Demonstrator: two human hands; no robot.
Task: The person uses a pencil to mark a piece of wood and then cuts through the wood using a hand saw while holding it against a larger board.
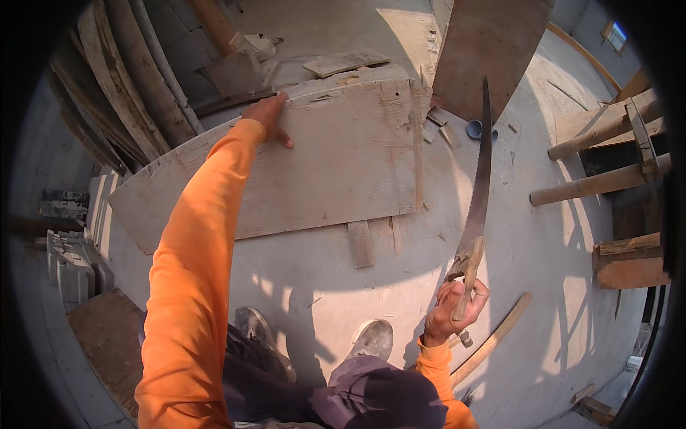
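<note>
Board: lay across the upper middle of the frame, between and beyond the two hands, its far edge under the left one; strips of wood poked out below its near edge, perhaps put there to lift it off the floor.
Left hand: sat across the far edge, part open, thumb spread from the fingers, probably to steady the board; whether fingers hooked underneath could not be told.
Saw: pointed up the frame right of the board, blade apart from it, teeth facing left towards its short edge.
Right hand: was closed round the saw's wooden handle at lower right, seemingly for firm control of the long blade.
Pole: lay on the floor just beside the right hand.
Planks: leaned at upper left, apparently stacked out of the way.
</note>
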